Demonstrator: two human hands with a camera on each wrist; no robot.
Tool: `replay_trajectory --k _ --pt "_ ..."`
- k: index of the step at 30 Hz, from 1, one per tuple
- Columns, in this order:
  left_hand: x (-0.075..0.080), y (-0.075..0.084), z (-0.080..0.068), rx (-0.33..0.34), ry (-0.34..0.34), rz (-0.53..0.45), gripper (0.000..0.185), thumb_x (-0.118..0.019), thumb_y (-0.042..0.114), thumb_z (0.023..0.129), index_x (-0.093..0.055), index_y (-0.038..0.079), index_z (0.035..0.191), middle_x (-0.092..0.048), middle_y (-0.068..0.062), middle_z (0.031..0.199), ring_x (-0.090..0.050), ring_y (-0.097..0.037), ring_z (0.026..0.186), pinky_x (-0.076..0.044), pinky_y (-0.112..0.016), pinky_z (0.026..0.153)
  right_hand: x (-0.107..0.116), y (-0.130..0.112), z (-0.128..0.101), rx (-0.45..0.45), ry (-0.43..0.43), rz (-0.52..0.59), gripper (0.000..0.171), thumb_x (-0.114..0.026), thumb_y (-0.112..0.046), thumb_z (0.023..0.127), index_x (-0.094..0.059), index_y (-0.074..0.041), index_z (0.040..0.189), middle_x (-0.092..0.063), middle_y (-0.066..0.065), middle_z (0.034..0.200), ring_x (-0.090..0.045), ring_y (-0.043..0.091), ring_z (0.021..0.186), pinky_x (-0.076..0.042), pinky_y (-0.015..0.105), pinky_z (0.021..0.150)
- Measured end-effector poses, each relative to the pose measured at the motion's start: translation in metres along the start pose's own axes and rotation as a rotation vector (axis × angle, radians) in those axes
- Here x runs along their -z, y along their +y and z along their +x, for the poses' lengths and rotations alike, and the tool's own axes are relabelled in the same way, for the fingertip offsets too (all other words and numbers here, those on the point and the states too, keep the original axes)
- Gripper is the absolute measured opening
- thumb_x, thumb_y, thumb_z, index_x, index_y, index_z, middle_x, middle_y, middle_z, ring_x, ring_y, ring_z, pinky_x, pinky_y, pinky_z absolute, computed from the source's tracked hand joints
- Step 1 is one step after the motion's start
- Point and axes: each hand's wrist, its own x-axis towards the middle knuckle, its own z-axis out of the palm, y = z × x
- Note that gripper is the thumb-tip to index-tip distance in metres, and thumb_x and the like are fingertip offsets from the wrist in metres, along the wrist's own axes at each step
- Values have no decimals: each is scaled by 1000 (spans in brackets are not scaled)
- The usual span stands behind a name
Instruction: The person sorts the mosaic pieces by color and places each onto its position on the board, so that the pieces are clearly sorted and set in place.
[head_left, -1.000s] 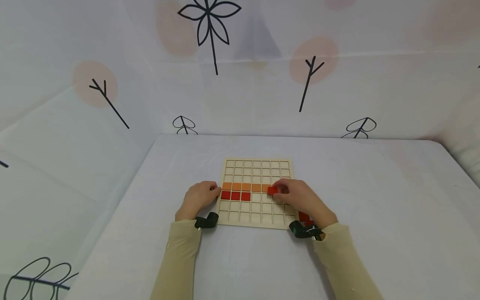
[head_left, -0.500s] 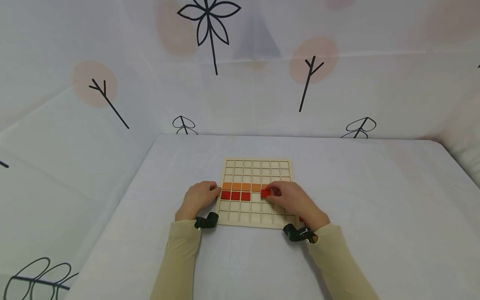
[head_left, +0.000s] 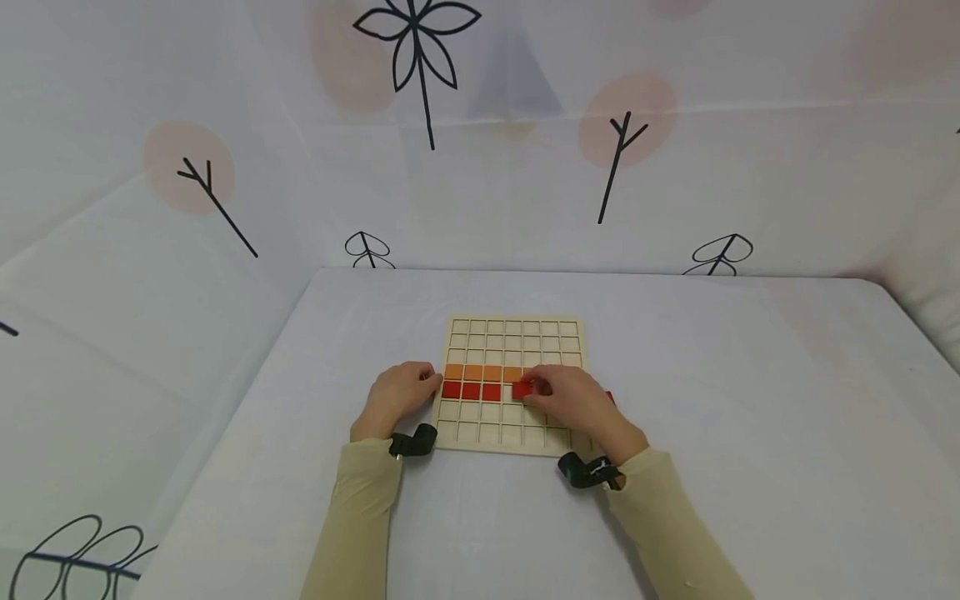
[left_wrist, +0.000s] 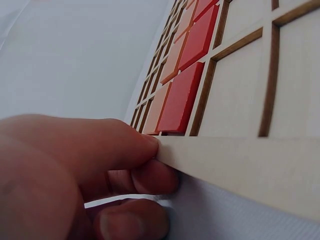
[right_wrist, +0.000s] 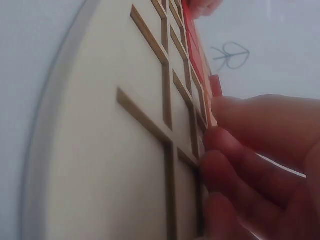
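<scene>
A pale wooden grid board (head_left: 512,436) lies on the table, with orange tiles (head_left: 472,373) in one row and three red tiles (head_left: 471,391) in the row in front of it. My right hand (head_left: 573,400) pinches another red tile (head_left: 519,390) over that red row, just right of the third one. In the right wrist view, only an end of this held tile (right_wrist: 216,85) shows past the fingers. At the board's left edge my left hand (head_left: 397,400) grips the rim; the left wrist view has its thumb (left_wrist: 120,142) on the frame and fingers curled below.
Beyond my right hand, part of a red piece (head_left: 610,397) peeks out beside the board's right edge. A white cloth covers the table (head_left: 735,375), and a patterned cloth backdrop (head_left: 525,192) rises behind it. Black straps with small cameras (head_left: 585,471) sit on both wrists.
My right hand has moved left across the board with the red tile, from near the right side toward the third red tile. The left hand stays where it was.
</scene>
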Motion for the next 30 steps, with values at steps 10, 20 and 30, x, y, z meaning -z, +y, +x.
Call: replay_trajectory --k 10,20,30 --pt "-1 0 1 4 0 10 21 -49 32 89 -63 16 85 -56 -1 75 -49 -17 75 -36 -30 62 -8 -3 1 -33 10 -24 24 -66 -25 81 -64 -17 104 -54 -7 74 -48 11 71 -39 28 65" --pt "0 0 -1 1 2 10 22 -48 31 89 -61 16 82 -55 -1 74 -49 -18 74 -36 -30 62 -13 -9 0 -67 38 -49 25 -68 -24 80 -65 -20 105 -55 -7 76 -48 12 73 -39 27 64" --pt "0 1 0 -10 6 22 23 -48 32 89 -60 15 79 -54 -1 73 -49 -18 72 -35 -30 60 -14 -11 -1 -62 52 -49 27 -70 -25 80 -65 -20 105 -54 -8 75 -48 11 71 -38 26 61"
